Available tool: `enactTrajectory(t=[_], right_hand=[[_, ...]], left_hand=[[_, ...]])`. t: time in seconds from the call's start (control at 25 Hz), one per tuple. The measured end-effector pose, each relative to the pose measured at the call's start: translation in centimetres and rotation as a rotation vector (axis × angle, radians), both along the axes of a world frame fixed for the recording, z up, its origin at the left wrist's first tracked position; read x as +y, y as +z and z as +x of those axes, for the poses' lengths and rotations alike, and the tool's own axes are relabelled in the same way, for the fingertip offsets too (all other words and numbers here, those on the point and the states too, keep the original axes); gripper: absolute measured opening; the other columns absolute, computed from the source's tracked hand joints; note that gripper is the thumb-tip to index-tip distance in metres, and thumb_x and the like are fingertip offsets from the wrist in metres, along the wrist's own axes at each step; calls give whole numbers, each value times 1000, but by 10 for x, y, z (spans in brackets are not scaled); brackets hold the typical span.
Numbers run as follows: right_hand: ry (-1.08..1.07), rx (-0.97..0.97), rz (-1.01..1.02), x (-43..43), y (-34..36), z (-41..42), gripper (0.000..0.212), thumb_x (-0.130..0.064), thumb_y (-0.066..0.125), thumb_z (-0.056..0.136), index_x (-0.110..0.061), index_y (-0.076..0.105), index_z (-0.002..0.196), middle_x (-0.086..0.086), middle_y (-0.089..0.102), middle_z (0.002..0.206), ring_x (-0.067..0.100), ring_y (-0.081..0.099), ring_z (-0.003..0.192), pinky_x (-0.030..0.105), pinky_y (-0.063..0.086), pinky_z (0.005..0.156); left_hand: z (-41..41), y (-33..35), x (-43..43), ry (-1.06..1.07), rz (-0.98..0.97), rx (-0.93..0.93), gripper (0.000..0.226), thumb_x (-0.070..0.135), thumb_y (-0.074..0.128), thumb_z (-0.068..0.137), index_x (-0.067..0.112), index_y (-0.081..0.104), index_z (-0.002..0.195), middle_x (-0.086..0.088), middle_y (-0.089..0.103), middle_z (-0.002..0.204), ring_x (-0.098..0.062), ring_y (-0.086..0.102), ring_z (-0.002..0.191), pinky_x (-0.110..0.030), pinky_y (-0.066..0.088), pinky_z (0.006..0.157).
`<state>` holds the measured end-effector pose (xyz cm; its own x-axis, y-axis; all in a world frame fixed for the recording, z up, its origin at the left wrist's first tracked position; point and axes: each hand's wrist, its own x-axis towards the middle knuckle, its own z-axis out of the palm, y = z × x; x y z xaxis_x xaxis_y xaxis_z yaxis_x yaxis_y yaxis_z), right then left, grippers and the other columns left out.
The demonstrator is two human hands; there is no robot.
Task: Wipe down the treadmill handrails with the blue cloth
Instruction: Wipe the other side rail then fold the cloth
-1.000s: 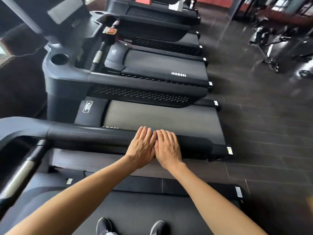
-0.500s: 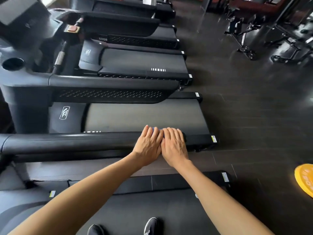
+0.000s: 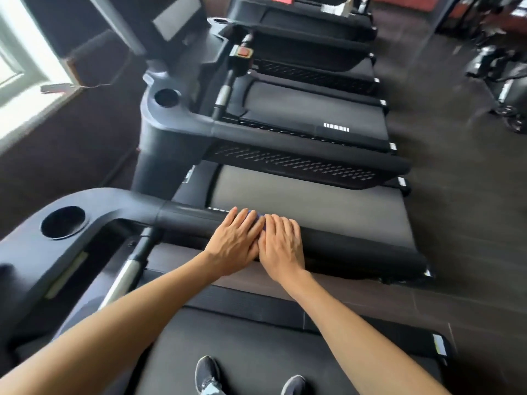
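Blue cloth is lying on the handrail, mostly hidden. Left hand and right hand are pressing it flat, fingers straight, nothing gripped. Mid-wipe; next move is probably calling for sliding along the rail under steady pressure.

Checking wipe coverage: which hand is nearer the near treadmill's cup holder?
Left. The left hand rests on the handrail right of the cup holder; the right hand lies beside it, farther along.

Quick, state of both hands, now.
Left hand: open, flat, pressing the blue cloth on the handrail.
Right hand: open, flat, pressing the cloth too.
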<state>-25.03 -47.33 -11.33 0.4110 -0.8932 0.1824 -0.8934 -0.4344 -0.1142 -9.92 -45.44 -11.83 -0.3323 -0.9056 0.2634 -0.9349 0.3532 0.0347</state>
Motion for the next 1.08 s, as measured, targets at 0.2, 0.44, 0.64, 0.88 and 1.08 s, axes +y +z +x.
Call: enactTrajectory(t=[0.2,0.44,0.64,0.88,1.08], right_hand=[[136,-11,59,8,4,144,40,-33,25,102,-12,54,121,7,61,115,27,56,103,43,43,96],[244,19,108,3,6,168,48,-36,22,102,-10,50,132,9,59,125,27,56,111,43,44,100],[193,12,46,-1,4,80,46,-34,29,102,-10,50,135,7,58,129,26,55,114,41,42,104],[23,56,55,-2,6,-90,51,-34,24,104,-10,48,143,8,54,141,25,50,129,42,34,115],[-127,52,73,-10,14,-229,51,-33,21,105,-10,51,139,6,57,139,23,50,131,42,32,117]], left_hand=[[142,6,23,109,20,-32,48,36,31,106,5,53,136,-13,55,132,-33,53,117,-46,37,106],[170,7,30,128,-27,-41,41,26,41,103,0,53,133,-18,55,131,-37,53,116,-49,38,106],[80,-1,17,112,-41,-59,44,24,43,100,-3,51,134,-21,55,126,-42,52,113,-55,35,111],[-91,1,-10,-27,63,-50,47,29,36,99,2,49,134,-17,56,122,-39,52,110,-55,38,109],[-234,0,-33,-52,167,-58,55,32,16,101,5,36,143,-18,48,136,-39,48,120,-59,29,115]])
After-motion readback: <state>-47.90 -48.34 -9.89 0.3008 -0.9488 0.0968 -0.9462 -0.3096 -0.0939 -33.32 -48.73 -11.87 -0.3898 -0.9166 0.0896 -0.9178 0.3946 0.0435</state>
